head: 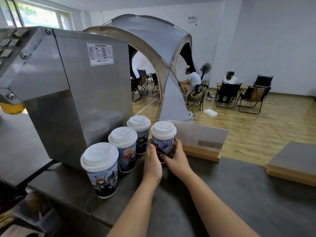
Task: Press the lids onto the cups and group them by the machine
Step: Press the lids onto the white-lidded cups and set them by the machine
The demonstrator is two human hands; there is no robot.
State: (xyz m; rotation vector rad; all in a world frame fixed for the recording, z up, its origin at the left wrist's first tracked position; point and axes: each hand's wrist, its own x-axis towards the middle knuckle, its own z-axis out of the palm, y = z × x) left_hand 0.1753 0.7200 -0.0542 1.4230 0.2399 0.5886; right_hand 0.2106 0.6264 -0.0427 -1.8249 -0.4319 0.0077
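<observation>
Four lidded cups by the machine [77, 82], fourth cup [163, 139] held low between left hand [152, 161] and right hand [177, 159], fingers curled round it, base probably on the counter [222, 194]; best slid upright beside its neighbour.

Three lidded cups [122, 148] in a row on worktop [222, 185] beside machine [77, 93]; fourth cup [163, 140] right of them, between both hands.
</observation>
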